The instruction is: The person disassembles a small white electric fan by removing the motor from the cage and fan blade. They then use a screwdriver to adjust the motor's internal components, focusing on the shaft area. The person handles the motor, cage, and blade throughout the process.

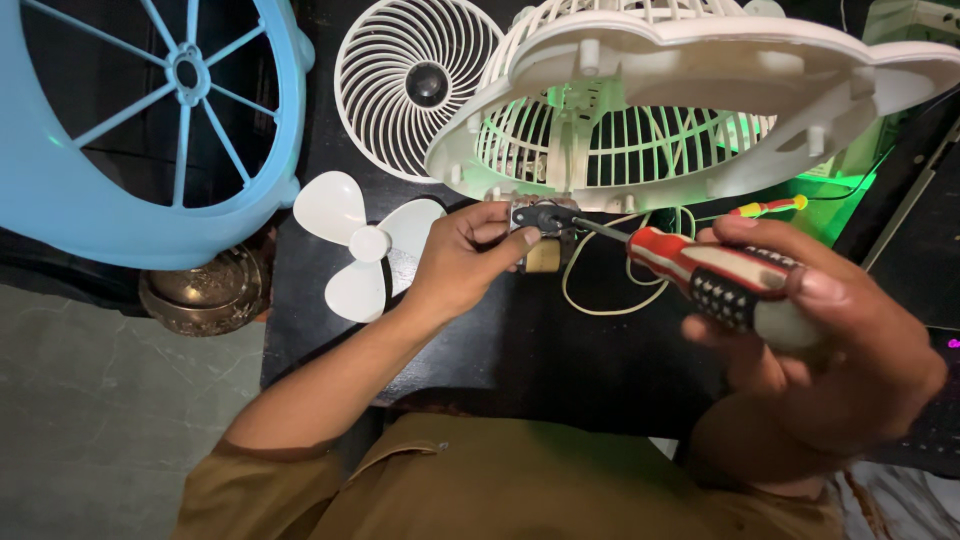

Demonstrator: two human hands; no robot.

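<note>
White fan housing (700, 90) at upper right, open side toward camera, green light inside; small motor (540, 235) at centre frame, just below it, pinched in left hand (465, 260) fingers; right hand (830, 350) at lower right fisted around red-handled screwdriver (720, 275), tip on motor; loose white blade (365, 245) left of the left hand.

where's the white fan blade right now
The white fan blade lies on the black table, left of centre in the head view, beside the left hand.

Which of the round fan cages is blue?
The big fan frame at the far left is blue, with thin spokes meeting at a hub. The flat round grille and the domed cage beside it are both white.
</note>
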